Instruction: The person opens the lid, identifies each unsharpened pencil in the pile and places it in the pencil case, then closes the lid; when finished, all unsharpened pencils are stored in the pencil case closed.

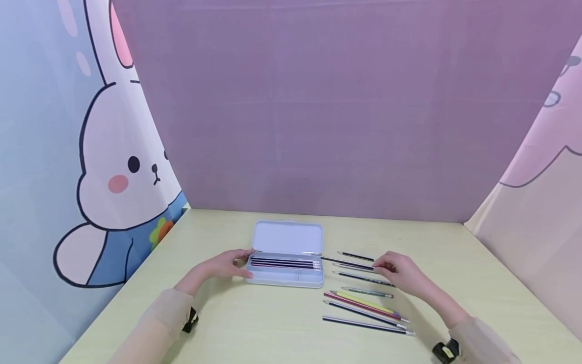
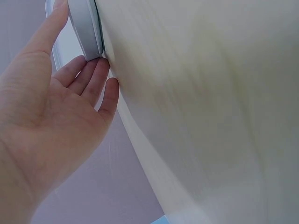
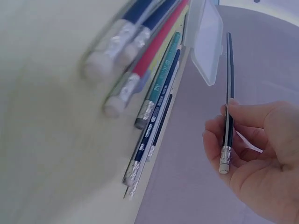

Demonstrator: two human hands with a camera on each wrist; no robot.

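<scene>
A white pencil case (image 1: 273, 281) lies with its lid (image 1: 287, 237) raised, and several dark pencils (image 1: 282, 263) rest in its rear compartment. At the case's left end, my left hand (image 1: 226, 264) holds it with the thumb near the front corner and fingers toward the back. The left wrist view shows that hand (image 2: 65, 102) with its fingertips against the case's end (image 2: 86, 28). My right hand (image 1: 400, 273) pinches a black pencil (image 3: 229, 79) near its eraser end, above the table. In the head view the pencil's other end points at the case.
Several loose pencils lie right of the case: dark ones (image 1: 364, 278), a green one (image 1: 368, 292), a yellow one (image 1: 364, 302), a red one (image 1: 345, 300) and a striped one (image 1: 359, 324). A purple backdrop (image 1: 318, 126) stands behind the table (image 1: 254, 323).
</scene>
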